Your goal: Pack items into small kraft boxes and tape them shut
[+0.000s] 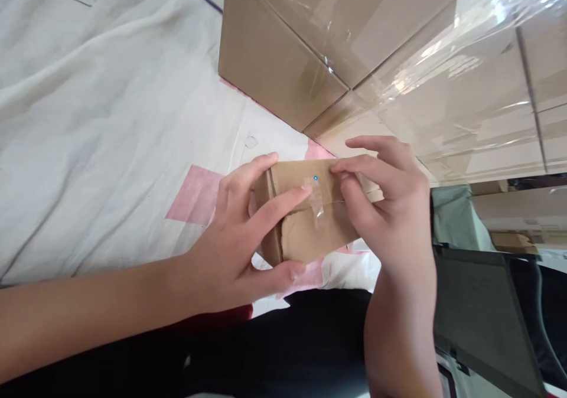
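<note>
A small brown cardboard box (305, 232) lies in front of me, a seam running along its top. A short strip of clear tape (318, 206) crosses that seam. My left hand (239, 227) grips the box's left end, thumb on the near side and a finger pressed on top beside the tape. My right hand (385, 191) is at the box's right part, thumb and index fingertips pinched together against the top. Whatever lies between those fingertips is too small to make out. A tiny blue dot shows near the tape.
Large taped cardboard cartons (283, 49) rise at the back and right. A rumpled white cloth (110, 91) with pink patches (195, 194) spreads left. A dark grey panel (482, 309) and a pale green item (460, 218) stand at right. My dark-clothed legs are below.
</note>
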`<state>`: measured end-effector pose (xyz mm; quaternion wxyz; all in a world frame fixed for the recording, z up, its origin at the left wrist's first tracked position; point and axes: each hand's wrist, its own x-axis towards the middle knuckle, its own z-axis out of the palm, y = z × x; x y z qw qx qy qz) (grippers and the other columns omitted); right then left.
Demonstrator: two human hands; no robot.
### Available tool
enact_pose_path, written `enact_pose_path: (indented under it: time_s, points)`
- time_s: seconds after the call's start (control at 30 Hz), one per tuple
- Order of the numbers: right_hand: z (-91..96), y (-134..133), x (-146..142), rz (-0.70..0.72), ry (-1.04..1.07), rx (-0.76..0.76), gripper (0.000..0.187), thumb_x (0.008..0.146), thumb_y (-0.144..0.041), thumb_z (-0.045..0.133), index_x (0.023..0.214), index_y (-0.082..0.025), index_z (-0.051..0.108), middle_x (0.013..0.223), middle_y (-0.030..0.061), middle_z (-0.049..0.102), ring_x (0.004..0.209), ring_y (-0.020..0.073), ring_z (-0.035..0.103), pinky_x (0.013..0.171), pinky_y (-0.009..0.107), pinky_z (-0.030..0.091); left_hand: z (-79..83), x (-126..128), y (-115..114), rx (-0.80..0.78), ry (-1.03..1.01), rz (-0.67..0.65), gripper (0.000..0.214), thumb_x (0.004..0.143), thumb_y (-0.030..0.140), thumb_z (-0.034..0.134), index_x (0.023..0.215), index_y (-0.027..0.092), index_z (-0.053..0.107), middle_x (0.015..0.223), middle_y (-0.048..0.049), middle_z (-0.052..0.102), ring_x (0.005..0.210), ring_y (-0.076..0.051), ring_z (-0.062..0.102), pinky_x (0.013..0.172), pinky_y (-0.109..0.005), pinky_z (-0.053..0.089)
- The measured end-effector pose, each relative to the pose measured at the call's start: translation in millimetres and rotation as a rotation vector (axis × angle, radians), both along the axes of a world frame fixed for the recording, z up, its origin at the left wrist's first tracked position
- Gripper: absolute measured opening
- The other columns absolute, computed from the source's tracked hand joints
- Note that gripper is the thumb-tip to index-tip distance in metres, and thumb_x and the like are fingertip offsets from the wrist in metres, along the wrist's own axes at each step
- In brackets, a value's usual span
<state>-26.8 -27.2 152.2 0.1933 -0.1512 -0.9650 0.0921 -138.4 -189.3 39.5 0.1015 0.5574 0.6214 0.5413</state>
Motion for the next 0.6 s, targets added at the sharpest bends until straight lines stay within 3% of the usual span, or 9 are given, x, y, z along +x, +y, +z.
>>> enact_pose_path:
  time_s: [0.13,0.23,0.4,0.6]
  points:
    - [2.8,2.5,1.5,0.066,-0.100,0.006,0.025,0.092,-0.012,0.056,0.096,-0.027,0.075,0.130,0.0067,0.066,0.126,0.0322,0.058,0.106,0.058,0.045,1.9,-0.1,-1.1,-0.053,-0.024,-0.005,0.076,0.088,0.048,0.062,0.156,0.042,0.029,0.164,-0.0049,0.014,0.149,-0.037,0.025,0.119,-0.061,0.033]
    - [5.6,5.2,2.5,0.003,-0.066,0.082,0.026,0.092,-0.011,0.056,0.097,-0.028,0.075,0.130,0.0071,0.065,0.127,0.0337,0.055,0.107,0.059,0.041,1.5,-0.1,-0.7,-0.035,-0.004,0.000,0.075,0.090,0.051,0.060,0.157,0.039,0.029,0.163,-0.0070,0.014,0.149,-0.037,0.023,0.120,-0.062,0.032]
    - [6.7,5.2,3.1,0.040,-0.143,0.055,0.025,0.093,-0.014,0.057,0.099,-0.031,0.074,0.136,0.0047,0.061,0.132,0.0345,0.049,0.109,0.060,0.037,-0.8,-0.1,0.2,-0.027,0.008,0.012,0.074,0.091,0.052,0.058,0.157,0.038,0.028,0.165,-0.0064,0.014,0.148,-0.037,0.025,0.121,-0.061,0.031]
    - [2.4,6.5,8.7,0.001,-0.152,0.016,0.021,0.097,-0.022,0.057,0.104,-0.032,0.073,0.144,0.0029,0.056,0.140,0.0358,0.041,0.115,0.064,0.029,-1.1,-0.2,-1.4,-0.037,-0.022,0.024,0.090,0.087,0.047,0.064,0.162,0.039,0.015,0.165,-0.0090,0.017,0.148,-0.042,0.028,0.119,-0.066,0.032]
